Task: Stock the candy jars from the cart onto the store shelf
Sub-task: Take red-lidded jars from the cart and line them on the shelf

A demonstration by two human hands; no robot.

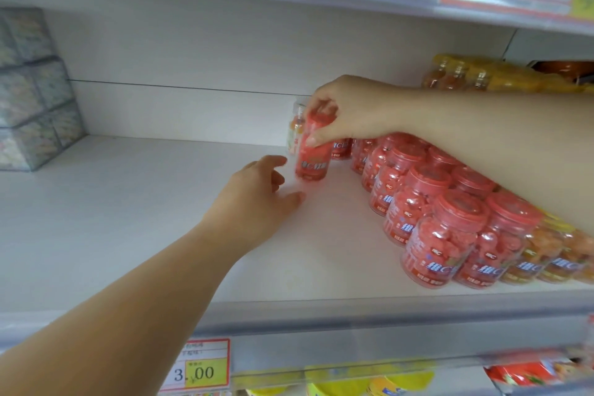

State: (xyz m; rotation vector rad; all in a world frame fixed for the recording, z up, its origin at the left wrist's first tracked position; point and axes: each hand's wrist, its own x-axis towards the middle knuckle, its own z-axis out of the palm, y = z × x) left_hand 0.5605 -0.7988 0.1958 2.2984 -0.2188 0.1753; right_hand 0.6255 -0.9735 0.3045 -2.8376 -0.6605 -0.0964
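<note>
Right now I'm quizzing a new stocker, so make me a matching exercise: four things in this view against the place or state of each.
Things: 1 left hand; 2 right hand; 3 grey boxes; 4 price tag.
States: A stacked at far left of the shelf; B grips a red jar by its top; C on the shelf's front edge; D open, reaching toward the jar.
Pairs: 1-D, 2-B, 3-A, 4-C.

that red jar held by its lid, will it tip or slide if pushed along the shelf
Probably rigid: the red jar shows no denting where the right hand grips its lid. It is taller than wide, so a high push might tip it. The white shelf looks smooth, so a low push would likely slide it.
</note>
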